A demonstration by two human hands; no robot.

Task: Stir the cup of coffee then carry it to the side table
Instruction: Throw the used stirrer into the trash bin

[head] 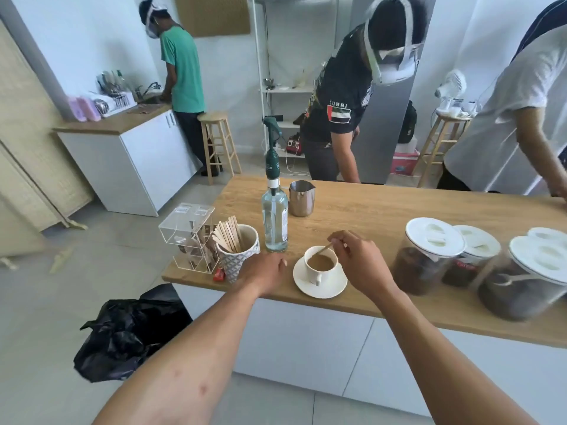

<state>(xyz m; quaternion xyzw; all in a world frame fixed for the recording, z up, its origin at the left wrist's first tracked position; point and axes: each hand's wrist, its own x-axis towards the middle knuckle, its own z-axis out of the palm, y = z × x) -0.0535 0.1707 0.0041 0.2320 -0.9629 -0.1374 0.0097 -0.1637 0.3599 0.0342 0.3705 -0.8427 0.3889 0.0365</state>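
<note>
Because the coffee must be stirred before it travels, the right hand [357, 259] pinches a wooden stirrer [322, 250] between fingertips, its lower end dipped in the cup of coffee [320, 265]. That cup sits on its saucer [333, 286] close to the bench's [383, 207] near edge, handle towards the person, likely ready for lifting. Resting flat on the bench just left of the saucer, the left hand [264, 273] holds nothing, fingers loosely curled, probably placed to steady things. No side table can be picked out.
</note>
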